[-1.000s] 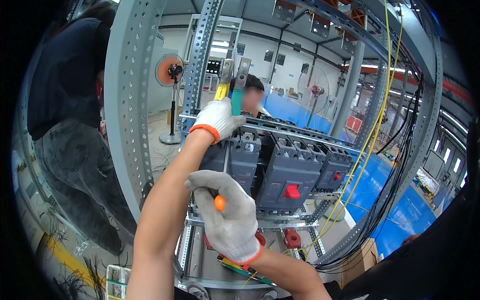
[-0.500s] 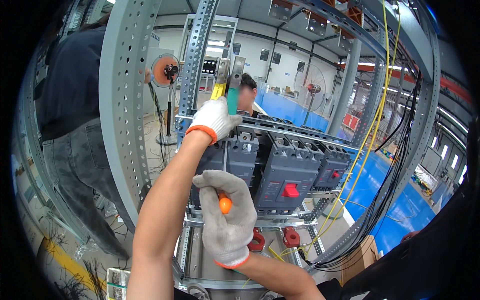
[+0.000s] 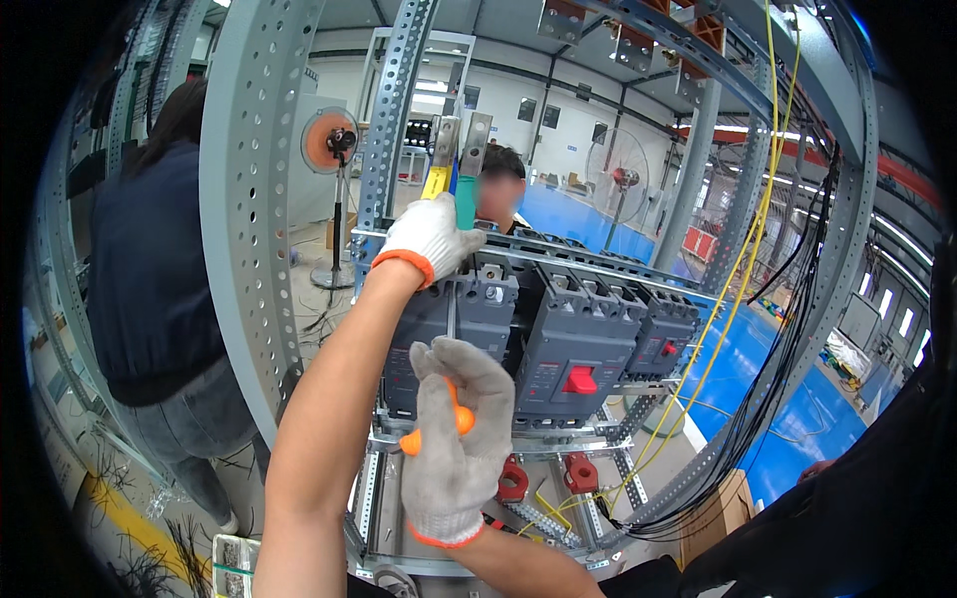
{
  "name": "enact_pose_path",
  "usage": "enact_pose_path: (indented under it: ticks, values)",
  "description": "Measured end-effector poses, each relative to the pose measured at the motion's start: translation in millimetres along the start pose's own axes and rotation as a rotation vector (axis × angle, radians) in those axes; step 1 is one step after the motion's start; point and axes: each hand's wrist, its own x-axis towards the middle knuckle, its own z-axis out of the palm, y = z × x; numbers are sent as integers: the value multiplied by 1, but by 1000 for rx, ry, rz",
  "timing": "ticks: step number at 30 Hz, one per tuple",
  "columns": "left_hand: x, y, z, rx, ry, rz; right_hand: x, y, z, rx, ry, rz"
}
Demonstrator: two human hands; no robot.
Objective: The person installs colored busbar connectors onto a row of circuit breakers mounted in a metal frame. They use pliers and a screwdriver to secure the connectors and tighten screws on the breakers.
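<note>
My left hand (image 3: 424, 239), in a white glove with an orange cuff, is closed about the foot of a yellow-sleeved busbar (image 3: 437, 182). Its thumb points right, below a green-sleeved busbar (image 3: 466, 202); the fingertips are hidden. Lower down, my right hand (image 3: 461, 448) in a grey-palmed glove is wrapped round the orange T-shaped handle of a driver (image 3: 465, 420). The driver's thin metal shaft rises in front of the left grey circuit breaker (image 3: 485, 314); where its tip sits is hidden. To the right stands a larger breaker (image 3: 573, 349) with a red lever.
A perforated steel upright (image 3: 244, 219) rises close on my left. Yellow wires (image 3: 755, 229) and a black cable bundle (image 3: 788, 369) hang at the right. Red rings (image 3: 579, 473) sit below. One person (image 3: 501, 184) is behind the busbars, another (image 3: 159, 269) stands at left.
My right hand has turned the driver's handle, so its orange crossbar now shows on both sides of the thumb. My left hand stays nearly still. The person at left has shifted and turned.
</note>
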Motion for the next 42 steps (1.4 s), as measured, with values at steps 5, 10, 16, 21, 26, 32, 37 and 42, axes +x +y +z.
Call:
enact_pose_path:
  ticks: [5, 10, 16, 21, 26, 32, 37, 42]
  values:
    - [-1, 2, 4, -27, 21, 10, 36, -12, -41, -805, -566, -728]
    - [-3, -4, 6, -1, 65, 69, 60, -48, -40, -1218, -1195, -948]
    - [-2, -1, 1, -2, 7, 39, 66, -58, -34, -1367, -1448, -974]
    - [-1, -6, 6, 14, 57, 77, 60, -39, -41, -1142, -1060, -1001]
    - [2, -4, 7, -8, 38, 48, 55, -31, -33, -1096, -861, -1031]
    - [1, -3, 5, -13, 17, -7, 51, -23, -31, -1049, -752, -1021]
    - [0, 0, 2, -11, 16, 2, 58, -29, -25, -1135, -988, -1033]
    - [-3, 1, 3, 14, 37, 41, 55, -51, -22, -1112, -1250, -1071]
